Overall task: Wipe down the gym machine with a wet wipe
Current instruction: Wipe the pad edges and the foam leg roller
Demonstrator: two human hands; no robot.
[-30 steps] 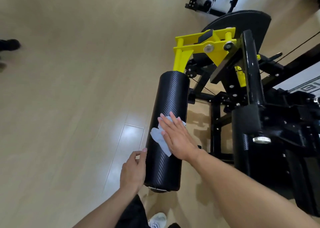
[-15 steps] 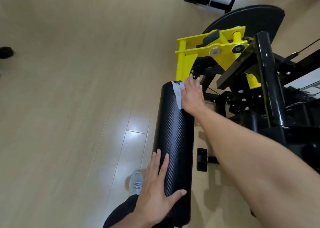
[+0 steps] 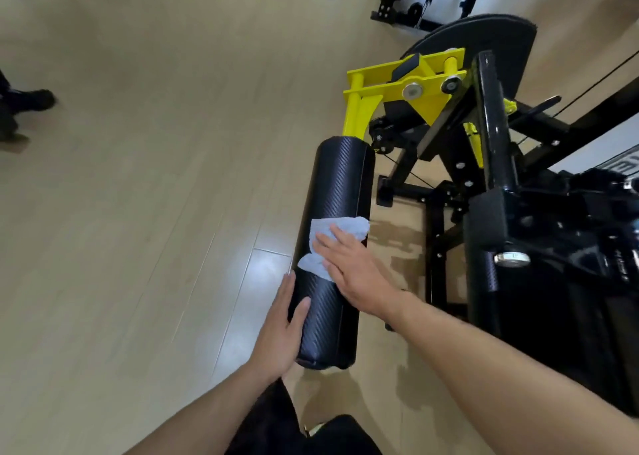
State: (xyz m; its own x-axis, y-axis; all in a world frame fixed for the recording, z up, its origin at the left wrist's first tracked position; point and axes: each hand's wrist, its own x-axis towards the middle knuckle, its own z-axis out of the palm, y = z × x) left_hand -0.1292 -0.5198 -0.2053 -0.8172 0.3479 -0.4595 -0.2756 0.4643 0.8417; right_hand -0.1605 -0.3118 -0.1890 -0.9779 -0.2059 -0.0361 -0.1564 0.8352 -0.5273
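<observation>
The right hand (image 3: 352, 268) lies flat, fingers straight, pressing a pale blue wet wipe (image 3: 328, 243) onto the black roller pad (image 3: 337, 247) about midway along its length; the wipe is crumpled and drapes over the pad's upper curve. The left hand (image 3: 280, 330) rests on the pad's near end, fingers straight along its left side and thumb laid across the textured cover, a relaxed grip rather than a clench.

The pad's far end joins a yellow bracket (image 3: 390, 88) with two round bolt heads, fixed to the black frame (image 3: 494, 150) of the gym machine. A curved black plate (image 3: 491, 43) stands behind the bracket, and a thin cable (image 3: 587, 84) runs off to the right. A chrome knob (image 3: 511, 257) sits on the frame at right. Pale lettering at the far right edge is too cropped to read.

Everything stands on a light wood-look floor (image 3: 155, 195) with a bright glare patch beside the pad. Dark footwear (image 3: 31, 100), apparently another person's, shows at the left edge, and more black equipment (image 3: 415, 1) stands at the top.
</observation>
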